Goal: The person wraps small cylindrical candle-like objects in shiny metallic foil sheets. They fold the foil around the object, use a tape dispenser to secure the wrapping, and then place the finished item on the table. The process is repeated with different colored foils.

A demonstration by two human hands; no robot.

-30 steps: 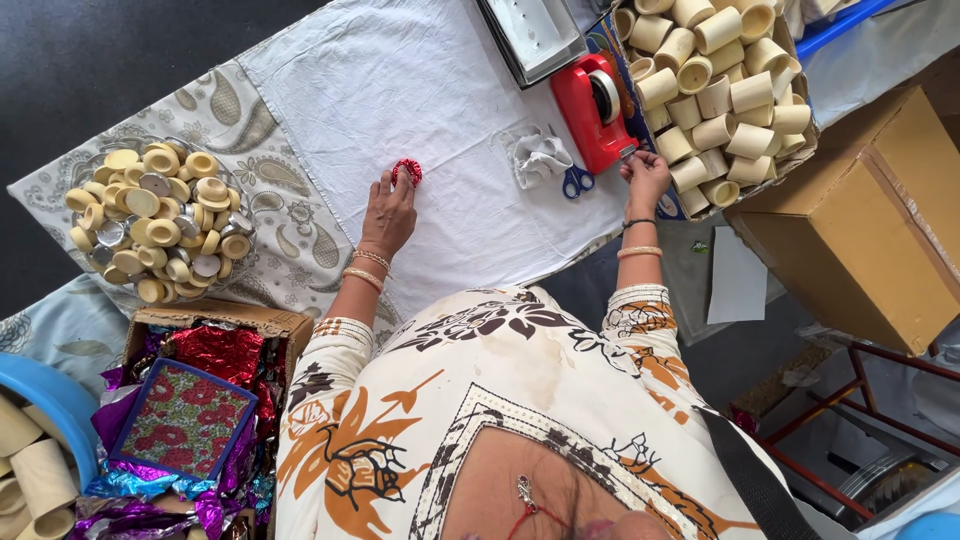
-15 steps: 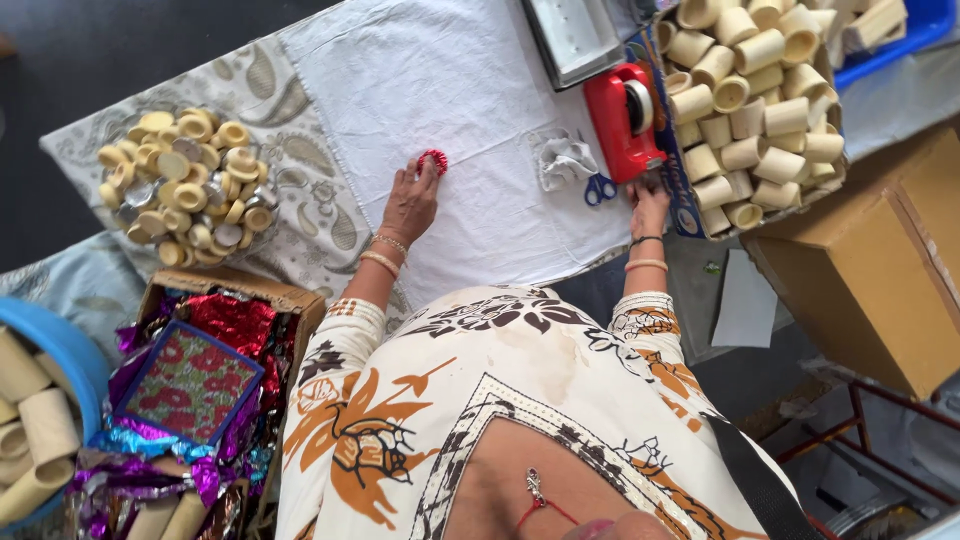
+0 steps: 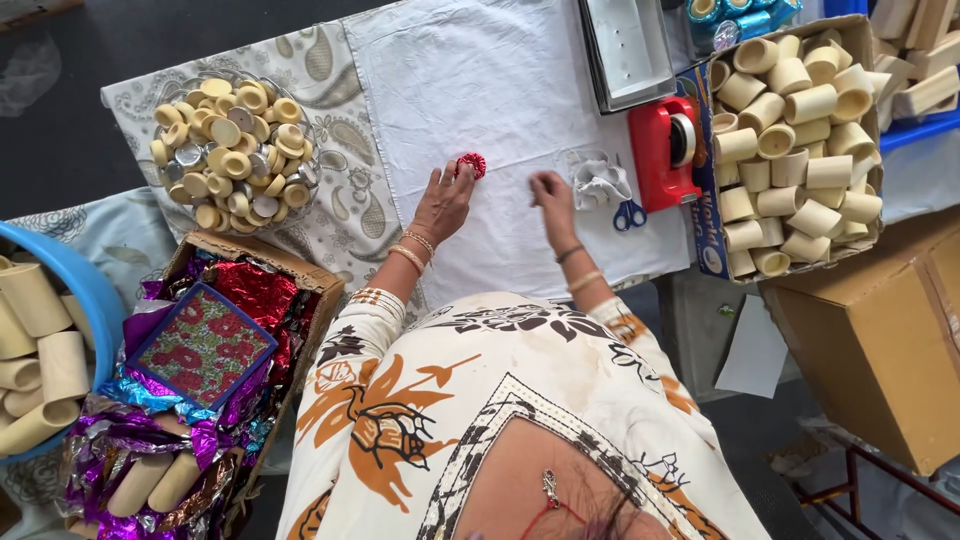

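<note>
Right hand (image 3: 553,203) has come off the tube box (image 3: 790,150) side and is now on the white cloth (image 3: 480,90), fingers curled down, nothing visibly gripped. Left hand (image 3: 443,203) stays put: fingertips pinch or touch the red disc (image 3: 472,165) at its 1 o'clock; can't tell if it's truly grasped. Disc lies on the cloth, mid-table. So both hands are now converging on the disc; looks like work on it is starting.

Around:
- crumpled clear film (image 3: 598,183) and scissors (image 3: 629,214) at 3 o'clock of right hand, near
- red tape dispenser (image 3: 665,150) just beyond
- bowl of caps (image 3: 232,150) at 9 o'clock
- foil box (image 3: 215,350) at 7 o'clock

Nothing lies between the hands.
</note>
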